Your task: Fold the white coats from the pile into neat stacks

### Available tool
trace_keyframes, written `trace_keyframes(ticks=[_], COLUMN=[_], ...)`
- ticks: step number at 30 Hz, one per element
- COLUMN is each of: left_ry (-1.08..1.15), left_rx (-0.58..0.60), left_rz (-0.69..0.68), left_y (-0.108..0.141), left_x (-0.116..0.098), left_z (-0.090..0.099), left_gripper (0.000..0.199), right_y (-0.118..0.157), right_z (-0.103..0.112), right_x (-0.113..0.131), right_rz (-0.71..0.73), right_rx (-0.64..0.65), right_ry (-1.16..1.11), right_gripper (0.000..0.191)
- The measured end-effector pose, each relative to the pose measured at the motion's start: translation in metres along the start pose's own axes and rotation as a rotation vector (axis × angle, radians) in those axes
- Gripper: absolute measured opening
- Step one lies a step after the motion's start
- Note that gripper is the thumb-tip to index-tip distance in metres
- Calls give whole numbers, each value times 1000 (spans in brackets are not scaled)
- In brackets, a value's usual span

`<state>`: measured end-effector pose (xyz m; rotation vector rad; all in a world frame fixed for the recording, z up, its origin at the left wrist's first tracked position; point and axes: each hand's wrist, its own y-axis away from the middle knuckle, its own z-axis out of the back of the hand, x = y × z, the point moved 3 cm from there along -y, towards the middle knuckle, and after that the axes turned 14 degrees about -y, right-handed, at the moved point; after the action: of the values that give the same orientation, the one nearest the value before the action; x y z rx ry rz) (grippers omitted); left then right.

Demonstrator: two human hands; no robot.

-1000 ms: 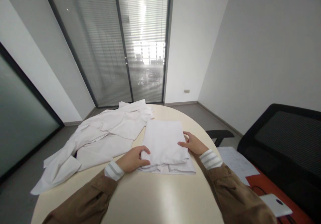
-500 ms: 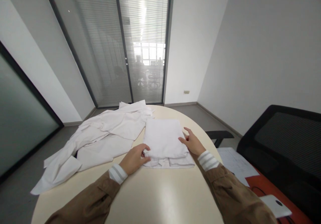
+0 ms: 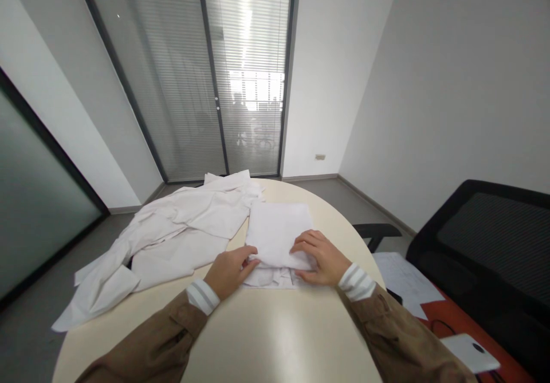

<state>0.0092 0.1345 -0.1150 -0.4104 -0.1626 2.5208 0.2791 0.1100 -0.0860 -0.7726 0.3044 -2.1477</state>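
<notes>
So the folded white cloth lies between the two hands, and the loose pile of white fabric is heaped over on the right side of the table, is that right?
Not quite: in the head view, the loose pile of white fabric lies on the left side of the table. The folded white cloth does lie between the two hands.

"What colour is the folded rectangular cloth (image 3: 279,228)?"
"Plain white, same as the loose crumpled cloth (image 3: 172,222)."
"And the round smooth-topped worktop (image 3: 240,337)?"
"Pale cream."
"Any patterns?"
"The soft fabric cuffs (image 3: 203,296) have white and grey stripes, below brown long fabric sleeves (image 3: 150,337)."
"What about the mesh-backed chair (image 3: 498,234)?"
"Black. The flat paper sheets (image 3: 401,280) are white, perhaps with faint grey markings; they're too blurred to be sure."
</notes>
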Motion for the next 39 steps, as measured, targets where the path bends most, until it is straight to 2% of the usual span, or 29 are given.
trace_keyframes(ticks=[3, 6, 10, 15, 19, 23, 25, 26, 29, 31, 32, 35, 39], left_ry=[-40, -49, -114, -225, -239, -211, -177, -155, -79, -21, 15, 170, 484], left_rx=[26, 3, -49, 37, 79, 97, 104, 106, 106, 116, 122, 106, 80], left_rz=[-51, -63, -36, -139, -214, -291, -301, -295, -241, -185, -149, 8, 223], left_y=[1, 0, -2, -1, 1, 4, 5, 6, 8, 9, 9, 7, 5], left_x=[-1, 1, 3, -2, -4, -4, -3, -2, 1, 2, 3, 6, 13], left_z=[-3, -6, -7, -7, -4, 0, 2, 4, 9, 11, 12, 10, -3], left_gripper=[27, 19, 17, 16, 6, 21, 26, 27, 29, 30, 29, 28, 30], right_y=[-1, 0, 1, 3, 5, 6, 7, 8, 17, 27, 30, 39, 45], right_z=[-9, -12, -15, -16, -14, -15, -13, -10, 5, 12, 13, 7, -4], right_x=[0, -3, -4, -5, -6, -5, -9, -13, -36, -54, -62, -79, -86], right_rz=[-26, -59, -52, -17, -105, -228, -305, -367, -619, -772, -829, -949, -1096], right_rx=[82, 122, 135, 150, 170, 227, 180, 101, -332, -535, -544, -404, -323], right_ry=[42, 63, 94, 119, 103, 24, -63, -88, -68, -54, -75, -234, -394], right_gripper=[35, 24, 28, 25, 9, 29, 33, 35, 43, 47, 49, 51, 36])
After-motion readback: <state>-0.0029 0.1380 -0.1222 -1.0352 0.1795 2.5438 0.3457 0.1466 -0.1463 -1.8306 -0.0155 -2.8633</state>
